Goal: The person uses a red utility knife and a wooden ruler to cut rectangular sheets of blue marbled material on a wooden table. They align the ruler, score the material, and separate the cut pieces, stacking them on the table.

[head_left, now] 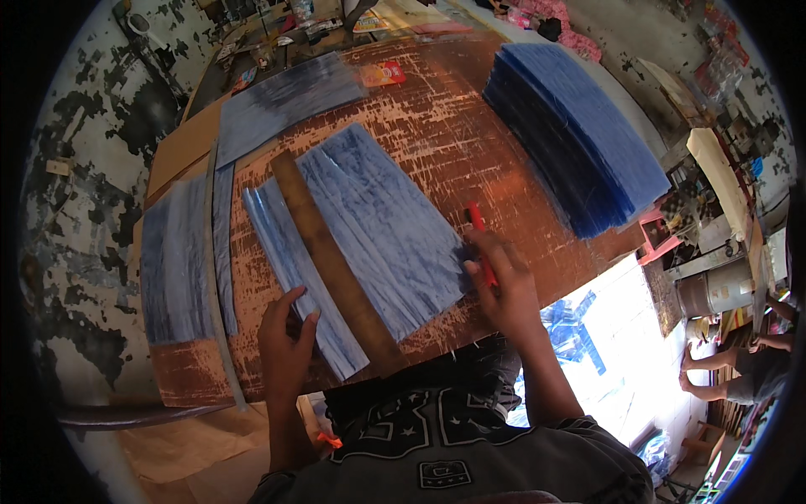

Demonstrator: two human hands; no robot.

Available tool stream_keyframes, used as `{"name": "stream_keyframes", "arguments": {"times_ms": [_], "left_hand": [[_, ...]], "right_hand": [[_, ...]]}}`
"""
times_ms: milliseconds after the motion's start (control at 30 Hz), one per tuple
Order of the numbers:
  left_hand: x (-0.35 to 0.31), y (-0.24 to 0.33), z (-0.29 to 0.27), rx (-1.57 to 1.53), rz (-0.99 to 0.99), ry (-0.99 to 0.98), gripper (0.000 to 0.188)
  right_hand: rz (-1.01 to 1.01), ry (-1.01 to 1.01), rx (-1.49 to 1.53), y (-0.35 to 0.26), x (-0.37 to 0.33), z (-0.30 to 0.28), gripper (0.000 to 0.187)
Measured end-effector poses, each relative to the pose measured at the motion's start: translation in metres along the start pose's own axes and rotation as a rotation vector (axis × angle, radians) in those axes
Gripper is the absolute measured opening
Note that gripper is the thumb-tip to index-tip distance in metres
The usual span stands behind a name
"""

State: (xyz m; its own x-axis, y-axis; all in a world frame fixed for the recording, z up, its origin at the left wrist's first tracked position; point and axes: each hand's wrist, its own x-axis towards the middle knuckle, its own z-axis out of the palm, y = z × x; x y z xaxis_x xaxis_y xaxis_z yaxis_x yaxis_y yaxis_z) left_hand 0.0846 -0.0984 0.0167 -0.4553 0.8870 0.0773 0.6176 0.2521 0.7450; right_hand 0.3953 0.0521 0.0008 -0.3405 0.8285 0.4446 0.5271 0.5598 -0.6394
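A translucent blue plastic sheet [382,227] lies at a slant on the worn brown table in front of me. Across it rests a flat brown wooden strip [323,252], leaving a narrower band of the sheet on the left. My left hand [287,334] is by the near left edge of that band, thumb and forefinger apart, fingertips at the plastic. Closed in my right hand [507,290] is a slim red tool [477,218], which looks like a utility knife. That hand is at the sheet's right corner; the tool's lower end is partly hidden by my fingers.
A thick stack of blue sheets [579,134] sits at the table's far right. More sheets [285,101] lie at the back left, and others [178,265] at the left under a long thin strip [211,277]. A red packet [383,74] lies farther back. Another person's legs [709,378] show at the right.
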Motion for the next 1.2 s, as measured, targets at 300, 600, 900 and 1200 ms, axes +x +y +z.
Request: {"name": "stream_keyframes", "arguments": {"times_ms": [300,600,900,1200], "left_hand": [[0.0,-0.001,0.0,-0.003,0.032,0.017,0.041],[0.0,-0.002,0.0,-0.023,-0.001,-0.002,0.042],[0.0,-0.005,0.0,-0.038,0.059,0.011,0.041],[0.002,-0.002,0.0,-0.03,0.087,0.012,0.04]], "right_hand": [[0.214,0.055,-0.143,0.031,0.01,-0.023,0.048],[0.171,0.068,-0.205,0.046,0.017,-0.028,0.052],[0.246,0.017,-0.338,0.052,0.013,-0.02,0.056],[0.182,0.063,-0.512,0.053,0.013,-0.018,0.057]]}}
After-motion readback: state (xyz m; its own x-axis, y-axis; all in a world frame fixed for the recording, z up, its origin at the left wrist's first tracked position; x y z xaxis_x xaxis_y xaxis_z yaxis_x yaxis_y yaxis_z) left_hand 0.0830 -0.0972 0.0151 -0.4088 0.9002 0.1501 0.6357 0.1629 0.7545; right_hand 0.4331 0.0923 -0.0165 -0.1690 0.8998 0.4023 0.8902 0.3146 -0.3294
